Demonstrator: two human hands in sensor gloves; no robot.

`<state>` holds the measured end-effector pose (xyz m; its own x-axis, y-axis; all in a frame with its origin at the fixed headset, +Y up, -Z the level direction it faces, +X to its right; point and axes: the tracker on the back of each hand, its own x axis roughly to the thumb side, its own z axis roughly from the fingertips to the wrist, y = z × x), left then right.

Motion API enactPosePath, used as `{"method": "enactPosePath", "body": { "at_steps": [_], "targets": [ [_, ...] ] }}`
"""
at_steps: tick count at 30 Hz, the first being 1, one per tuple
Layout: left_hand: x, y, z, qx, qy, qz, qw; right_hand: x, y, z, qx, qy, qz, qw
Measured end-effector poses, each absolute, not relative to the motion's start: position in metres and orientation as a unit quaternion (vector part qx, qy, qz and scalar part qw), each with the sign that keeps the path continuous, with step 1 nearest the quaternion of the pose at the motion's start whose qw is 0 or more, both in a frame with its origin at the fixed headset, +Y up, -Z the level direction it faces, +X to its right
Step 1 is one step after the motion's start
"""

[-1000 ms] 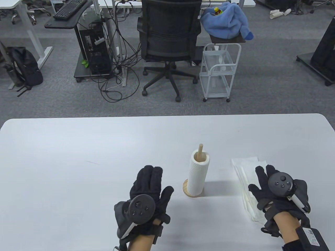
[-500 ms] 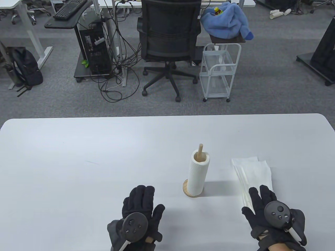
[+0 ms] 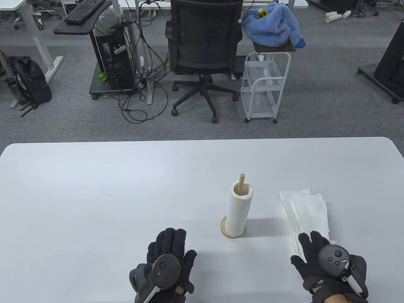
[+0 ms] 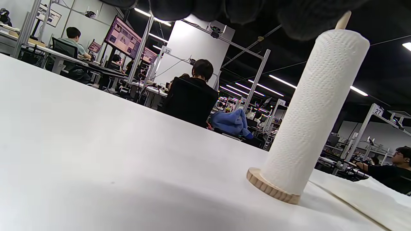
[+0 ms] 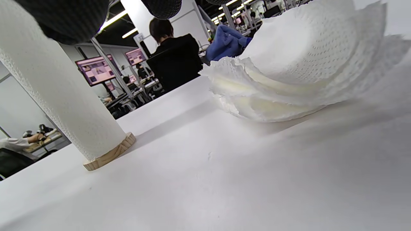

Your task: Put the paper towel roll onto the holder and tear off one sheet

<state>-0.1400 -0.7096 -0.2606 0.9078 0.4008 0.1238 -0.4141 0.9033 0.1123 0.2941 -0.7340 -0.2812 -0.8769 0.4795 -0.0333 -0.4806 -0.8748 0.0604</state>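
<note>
A white paper towel roll (image 3: 238,210) stands upright on a wooden holder (image 3: 224,229) whose peg (image 3: 242,182) pokes out of the core; the roll (image 4: 313,112) and round base (image 4: 269,189) fill the left wrist view, and the roll (image 5: 61,93) shows again in the right wrist view. A pile of torn sheets (image 3: 305,214) lies flat to its right, seen close as sheets (image 5: 298,64). My left hand (image 3: 170,249) lies flat and open near the front edge, left of the holder. My right hand (image 3: 311,252) is open, fingertips over the pile's near end.
The white table (image 3: 94,189) stretches wide to the left and back. Beyond its far edge stand an office chair (image 3: 203,47), a white wire cart (image 3: 265,88) with a blue cloth (image 3: 274,25) above it, and a computer tower (image 3: 115,60).
Both hands have drawn back toward the table's front edge, the right one sliding off most of the sheet pile. Roll and holder have not moved.
</note>
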Motion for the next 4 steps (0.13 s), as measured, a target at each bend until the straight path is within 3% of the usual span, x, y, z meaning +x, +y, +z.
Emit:
{"method": "enactPosePath", "body": {
  "at_steps": [4],
  "targets": [
    [-0.1409, -0.7104, -0.2605, 0.064, -0.047, 0.217, 0.973, 0.2934, -0.7342, -0.2818, -0.003, 0.036, 0.968, 0.25]
  ]
}}
